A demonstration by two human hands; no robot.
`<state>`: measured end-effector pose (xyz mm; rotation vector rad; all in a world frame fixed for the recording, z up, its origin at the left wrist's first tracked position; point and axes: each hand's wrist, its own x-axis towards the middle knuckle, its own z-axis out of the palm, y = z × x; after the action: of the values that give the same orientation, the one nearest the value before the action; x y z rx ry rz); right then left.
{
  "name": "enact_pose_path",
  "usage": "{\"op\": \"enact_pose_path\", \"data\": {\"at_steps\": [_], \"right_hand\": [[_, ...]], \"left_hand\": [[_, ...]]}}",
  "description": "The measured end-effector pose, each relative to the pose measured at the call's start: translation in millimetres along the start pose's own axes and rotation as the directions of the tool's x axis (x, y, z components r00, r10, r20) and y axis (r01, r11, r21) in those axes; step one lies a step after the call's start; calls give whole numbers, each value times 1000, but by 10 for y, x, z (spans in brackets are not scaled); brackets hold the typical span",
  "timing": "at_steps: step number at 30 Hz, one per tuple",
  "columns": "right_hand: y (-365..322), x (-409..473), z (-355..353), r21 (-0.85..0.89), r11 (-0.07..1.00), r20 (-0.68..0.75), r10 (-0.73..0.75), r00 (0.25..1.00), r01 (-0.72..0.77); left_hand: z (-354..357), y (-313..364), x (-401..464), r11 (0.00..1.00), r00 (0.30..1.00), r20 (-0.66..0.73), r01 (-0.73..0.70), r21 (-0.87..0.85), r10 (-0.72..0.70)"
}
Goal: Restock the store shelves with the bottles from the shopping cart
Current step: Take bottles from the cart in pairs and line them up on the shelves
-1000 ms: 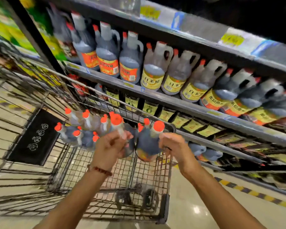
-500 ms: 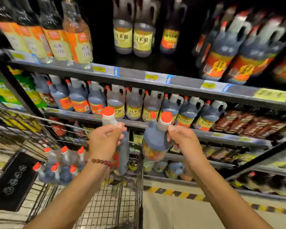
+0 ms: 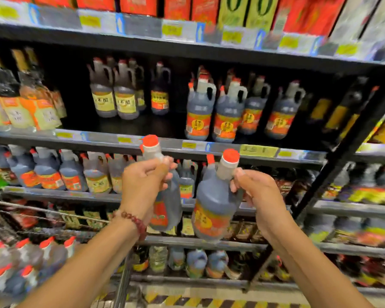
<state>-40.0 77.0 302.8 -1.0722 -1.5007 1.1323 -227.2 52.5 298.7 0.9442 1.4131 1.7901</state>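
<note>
Change: 2 dark bottles, left bottle (image 3: 167, 196) and right bottle (image 3: 216, 203), lifted from the shopping cart (image 3: 122, 283) to the shelf (image 3: 209, 147) front; view raised; cart now low.

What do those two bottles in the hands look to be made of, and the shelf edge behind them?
Right bottle: likely semi-clear plastic, dull sheen, dark liquid showing through, moulded handle, red cap. Left bottle: the same look, partly hidden by the left hand. Shelf edge: probably dark painted metal, fronted by a glossy plastic price strip; blur leaves this unsure.
</note>
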Motion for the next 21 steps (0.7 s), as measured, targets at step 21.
{"op": "enact_pose_path", "data": {"at_steps": [21], "right_hand": [[-384,513,-1466,-92,969,-332,-248,910,230]], "left_hand": [[1558,395,298,980,965,241,-54,-190,100]]}}
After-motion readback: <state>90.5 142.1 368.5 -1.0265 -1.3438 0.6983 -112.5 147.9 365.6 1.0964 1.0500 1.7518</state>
